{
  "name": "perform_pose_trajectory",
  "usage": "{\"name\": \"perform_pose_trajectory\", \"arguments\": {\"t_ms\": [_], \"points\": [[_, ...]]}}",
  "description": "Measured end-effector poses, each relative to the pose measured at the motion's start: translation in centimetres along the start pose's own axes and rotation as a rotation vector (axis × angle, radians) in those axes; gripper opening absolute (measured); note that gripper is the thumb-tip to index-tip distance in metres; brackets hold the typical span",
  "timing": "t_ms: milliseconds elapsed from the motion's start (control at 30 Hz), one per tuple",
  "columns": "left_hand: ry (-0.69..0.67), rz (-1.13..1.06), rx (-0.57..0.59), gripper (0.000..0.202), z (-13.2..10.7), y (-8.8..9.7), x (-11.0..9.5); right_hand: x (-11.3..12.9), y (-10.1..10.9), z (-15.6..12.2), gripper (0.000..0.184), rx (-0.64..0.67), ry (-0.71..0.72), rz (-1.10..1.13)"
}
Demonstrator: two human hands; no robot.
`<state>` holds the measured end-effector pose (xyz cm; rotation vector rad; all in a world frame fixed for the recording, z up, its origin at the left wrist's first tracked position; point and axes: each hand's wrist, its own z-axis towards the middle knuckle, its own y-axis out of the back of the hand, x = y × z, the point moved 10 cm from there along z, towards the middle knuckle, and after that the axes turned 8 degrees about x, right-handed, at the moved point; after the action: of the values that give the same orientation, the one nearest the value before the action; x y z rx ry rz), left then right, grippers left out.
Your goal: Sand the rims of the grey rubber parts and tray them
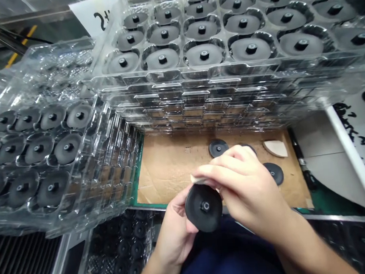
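Note:
My left hand (176, 223) grips a black disc-shaped part (200, 214) by its edge, with the raised hub of the disc facing me. My right hand (240, 179) is closed over a small pale pad (199, 179), pressed against the upper rim of that disc. On the cardboard sheet (162, 168) beyond my hands lie a black disc (218, 148), another disc (274, 173) to the right, and one partly hidden behind my right hand. A cream wedge-shaped piece (275, 148) lies on the cardboard too.
A tall stack of clear plastic trays (178, 90) holding black discs stands at the back. Another tray stack (108, 160) is at the left. A white panel (353, 156) with dark writing rises at the right. More discs (124, 244) sit in trays below the table edge.

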<state>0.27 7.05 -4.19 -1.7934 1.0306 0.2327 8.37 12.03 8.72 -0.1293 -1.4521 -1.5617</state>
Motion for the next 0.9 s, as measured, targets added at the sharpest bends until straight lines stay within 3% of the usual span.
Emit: {"name": "perform_pose_trajectory", "arguments": {"t_ms": [100, 167, 267, 400, 500, 600, 700, 800, 900], "points": [[-0.039, 0.033, 0.040, 0.065, 0.1, -0.5, -0.6, -2.3, 0.3, -0.9, 0.021, -0.087, -0.110, 0.090], [-0.006, -0.028, 0.066, 0.062, 0.3, -0.6, -0.3, -4.9, 0.1, -2.6, 0.018, -0.164, -0.260, 0.178], [0.047, -0.131, 0.042, 0.060, 0.4, 0.0, 0.3, -8.9, -3.0, -5.9, 0.019, -0.116, -0.491, 0.213], [0.050, -0.173, -0.014, 0.056, 0.3, 1.2, 0.5, -11.2, -8.2, -8.8, 0.021, 0.051, -0.501, 0.247], [0.045, -0.185, 0.007, 0.052, 0.4, 0.9, 0.4, -11.7, -8.7, -8.8, 0.021, 0.058, -0.500, 0.274], [0.034, -0.168, 0.046, 0.052, 0.5, 0.2, 0.3, -10.5, -5.5, -6.7, 0.021, -0.036, -0.525, 0.289], [0.006, -0.146, 0.038, 0.051, 0.6, 0.2, 0.3, -6.4, -0.9, -3.9, 0.020, -0.184, -0.424, 0.292], [0.018, -0.096, -0.005, 0.050, 0.7, 0.9, 0.7, -0.7, -0.6, -1.0, 0.023, -0.019, -0.134, 0.332], [0.003, -0.035, -0.069, 0.050, 0.7, 1.6, 0.4, 0.7, -3.4, -0.5, 0.022, 0.261, -0.126, 0.360]]}}
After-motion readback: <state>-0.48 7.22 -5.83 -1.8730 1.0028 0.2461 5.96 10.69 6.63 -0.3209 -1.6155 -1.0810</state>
